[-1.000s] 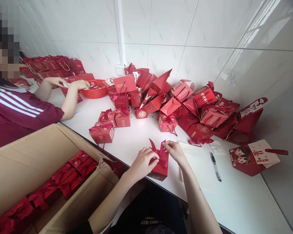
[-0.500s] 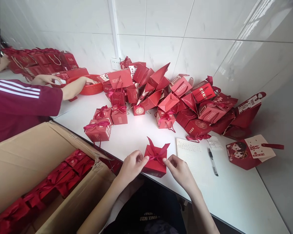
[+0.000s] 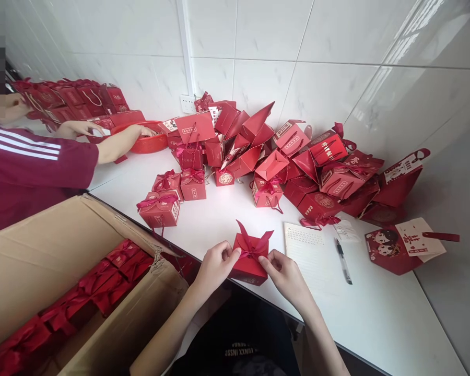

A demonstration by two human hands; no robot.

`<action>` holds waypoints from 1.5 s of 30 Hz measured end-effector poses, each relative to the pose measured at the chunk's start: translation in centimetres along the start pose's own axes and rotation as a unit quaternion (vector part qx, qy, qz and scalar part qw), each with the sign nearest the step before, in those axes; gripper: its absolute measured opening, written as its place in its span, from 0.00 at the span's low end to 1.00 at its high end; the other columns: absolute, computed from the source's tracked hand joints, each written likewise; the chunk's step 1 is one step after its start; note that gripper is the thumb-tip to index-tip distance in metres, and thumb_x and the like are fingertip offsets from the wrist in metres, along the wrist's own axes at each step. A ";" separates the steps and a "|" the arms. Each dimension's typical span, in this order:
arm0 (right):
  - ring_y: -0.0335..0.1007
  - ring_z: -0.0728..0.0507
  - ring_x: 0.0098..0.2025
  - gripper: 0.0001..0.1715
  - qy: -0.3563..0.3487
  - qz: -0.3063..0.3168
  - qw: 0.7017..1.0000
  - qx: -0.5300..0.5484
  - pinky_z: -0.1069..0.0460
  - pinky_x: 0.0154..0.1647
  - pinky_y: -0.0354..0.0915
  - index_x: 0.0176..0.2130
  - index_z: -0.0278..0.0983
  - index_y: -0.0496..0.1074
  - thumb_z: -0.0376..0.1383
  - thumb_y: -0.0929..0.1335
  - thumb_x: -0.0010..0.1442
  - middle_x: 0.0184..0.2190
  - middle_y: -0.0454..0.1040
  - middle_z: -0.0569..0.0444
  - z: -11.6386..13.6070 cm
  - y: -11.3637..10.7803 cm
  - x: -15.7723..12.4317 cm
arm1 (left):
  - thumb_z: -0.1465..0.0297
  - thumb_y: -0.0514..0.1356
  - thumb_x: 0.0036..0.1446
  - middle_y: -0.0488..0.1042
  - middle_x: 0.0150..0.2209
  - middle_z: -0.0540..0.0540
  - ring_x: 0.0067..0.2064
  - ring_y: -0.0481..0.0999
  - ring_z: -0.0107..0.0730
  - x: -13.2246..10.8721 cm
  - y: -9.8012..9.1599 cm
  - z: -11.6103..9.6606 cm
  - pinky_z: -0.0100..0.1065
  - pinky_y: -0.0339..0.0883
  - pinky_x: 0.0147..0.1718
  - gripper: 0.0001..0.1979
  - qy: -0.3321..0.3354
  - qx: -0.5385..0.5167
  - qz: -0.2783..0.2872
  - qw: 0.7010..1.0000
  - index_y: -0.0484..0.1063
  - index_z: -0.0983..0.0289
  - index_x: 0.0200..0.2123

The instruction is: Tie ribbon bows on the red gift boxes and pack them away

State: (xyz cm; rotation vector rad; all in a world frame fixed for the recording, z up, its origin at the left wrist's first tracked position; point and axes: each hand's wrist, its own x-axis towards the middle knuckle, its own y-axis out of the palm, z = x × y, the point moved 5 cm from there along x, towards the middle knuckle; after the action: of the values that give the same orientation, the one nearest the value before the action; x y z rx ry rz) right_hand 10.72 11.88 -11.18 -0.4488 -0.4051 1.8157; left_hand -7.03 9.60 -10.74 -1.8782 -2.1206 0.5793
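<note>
A red gift box (image 3: 249,272) stands at the table's front edge, right before me. A red ribbon (image 3: 253,247) is tied in a bow on its top, two tails pointing up and outward. At the bow's left side my left hand (image 3: 218,261) pinches the ribbon between thumb and forefinger. My right hand (image 3: 284,269) grips the ribbon the same way on the right side. The fingertips partly cover the bow's loops. Just right of my right hand lies an open notebook (image 3: 303,250) with handwriting, and beside it a black-capped pen (image 3: 343,261).
A cardboard carton (image 3: 113,334) at lower left holds several ribboned boxes. Finished-looking boxes (image 3: 159,210) stand left of centre. A heap of red boxes (image 3: 258,136) lines the wall. At left, a co-worker's hand (image 3: 139,130) reaches into a red basin (image 3: 151,143).
Both hands keep hold of the ribbon, the right fingertips slightly closer to the knot. The whole view has shifted a little. The co-worker's arms are nearly where they were.
</note>
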 end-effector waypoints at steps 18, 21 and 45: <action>0.46 0.51 0.21 0.28 0.016 0.046 0.968 0.245 0.54 0.24 0.46 0.19 0.39 0.54 0.55 0.66 0.51 0.16 0.53 0.62 -1.1 0.7 0.6 | 0.58 0.49 0.57 0.48 0.21 0.44 0.24 0.51 0.24 0.8 1.4 1.3 0.29 0.48 0.24 0.18 0.036 -0.120 0.048 0.991 0.48 0.61 0.21; 0.45 0.52 0.21 0.26 0.017 0.045 0.957 0.285 0.54 0.24 0.45 0.19 0.39 0.54 0.52 0.67 0.52 0.16 0.52 0.63 -1.5 0.8 0.7 | 0.58 0.49 0.57 0.47 0.21 0.44 0.24 0.50 0.24 0.8 1.6 1.3 0.29 0.48 0.24 0.18 0.037 -0.121 0.046 0.991 0.48 0.61 0.21; 0.68 0.44 0.36 0.22 0.008 -0.073 0.963 0.258 0.49 0.45 0.63 0.29 0.35 0.70 0.52 0.67 0.52 0.30 0.73 0.52 -1.6 -1.7 4.7 | 0.57 0.58 0.50 0.73 0.44 0.59 0.50 0.71 0.39 6.2 1.4 0.9 0.37 0.63 0.47 0.18 0.042 -0.230 0.106 0.966 0.71 0.65 0.38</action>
State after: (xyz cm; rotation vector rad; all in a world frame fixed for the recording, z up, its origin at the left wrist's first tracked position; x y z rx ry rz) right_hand 11.66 16.95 -12.26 -0.0675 0.0548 1.6908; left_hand -7.03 15.71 -12.67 -2.3433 -2.1473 0.0339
